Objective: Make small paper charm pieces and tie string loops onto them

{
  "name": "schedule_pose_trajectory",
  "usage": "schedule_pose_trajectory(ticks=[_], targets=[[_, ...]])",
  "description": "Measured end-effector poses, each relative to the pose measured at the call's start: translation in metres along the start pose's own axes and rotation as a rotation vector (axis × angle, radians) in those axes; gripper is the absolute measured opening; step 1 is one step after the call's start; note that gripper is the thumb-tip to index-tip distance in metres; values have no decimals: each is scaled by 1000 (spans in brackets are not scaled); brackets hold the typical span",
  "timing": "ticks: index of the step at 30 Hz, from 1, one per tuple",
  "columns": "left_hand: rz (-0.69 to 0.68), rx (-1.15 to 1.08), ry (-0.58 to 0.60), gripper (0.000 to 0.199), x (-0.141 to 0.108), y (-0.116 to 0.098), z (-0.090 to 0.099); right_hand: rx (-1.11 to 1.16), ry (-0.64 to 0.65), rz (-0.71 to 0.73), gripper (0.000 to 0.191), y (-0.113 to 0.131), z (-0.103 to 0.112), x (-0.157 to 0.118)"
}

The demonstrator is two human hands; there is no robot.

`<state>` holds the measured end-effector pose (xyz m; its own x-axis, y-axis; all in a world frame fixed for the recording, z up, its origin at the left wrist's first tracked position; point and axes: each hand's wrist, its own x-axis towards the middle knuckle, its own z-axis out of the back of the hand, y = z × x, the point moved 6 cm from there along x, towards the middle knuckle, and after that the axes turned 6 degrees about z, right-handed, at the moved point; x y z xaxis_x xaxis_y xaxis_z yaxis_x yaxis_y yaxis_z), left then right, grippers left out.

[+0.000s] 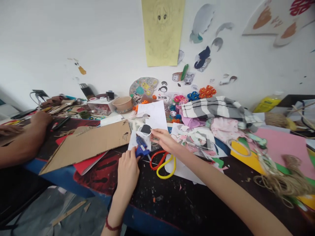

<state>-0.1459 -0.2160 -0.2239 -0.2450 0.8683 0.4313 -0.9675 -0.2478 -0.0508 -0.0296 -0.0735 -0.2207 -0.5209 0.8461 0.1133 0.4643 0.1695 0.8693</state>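
Observation:
My left hand (128, 168) is closed at the grip of a small blue glue gun (142, 150), which points away from me across the table. Just ahead of it, my right hand (164, 140) pinches the edge of a small black-and-white cutout (145, 129). The cutout is close to the gun's front end; I cannot tell whether they touch. Under both lie white paper sheets (157, 114). Scissors with red and yellow handles (166, 165) rest on the dark table right below my right wrist.
Brown cardboard (98, 141) lies left over red paper (87, 164). Fabric scraps (197, 139) and checked cloth (219, 106) are piled right, with coiled twine (290, 177) beyond. A bowl (122, 103) stands near the wall. Another person's arm (27, 141) rests at the far left.

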Motion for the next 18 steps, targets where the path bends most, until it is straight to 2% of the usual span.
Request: schedule_pose_trajectory(ticks=[5, 9, 11, 13, 16, 18], targets=[[50, -134, -95, 34, -7, 11, 7, -56, -19, 35, 39, -16, -2, 5], [274, -302, -223, 34, -25, 34, 25, -115, -26, 85, 40, -11, -2, 1], [401, -472, -253, 33, -37, 46, 30, -155, -32, 122, 38, 3, 3, -8], [481, -659, -223, 29, -46, 53, 29, -209, -38, 165, 33, 22, 10, -23], [486, -908, -174, 35, -55, 48, 21, -307, -47, 240, 25, 53, 21, -55], [448, -1045, -158, 40, -61, 39, 13, -473, -34, 332, 21, 70, 26, -76]])
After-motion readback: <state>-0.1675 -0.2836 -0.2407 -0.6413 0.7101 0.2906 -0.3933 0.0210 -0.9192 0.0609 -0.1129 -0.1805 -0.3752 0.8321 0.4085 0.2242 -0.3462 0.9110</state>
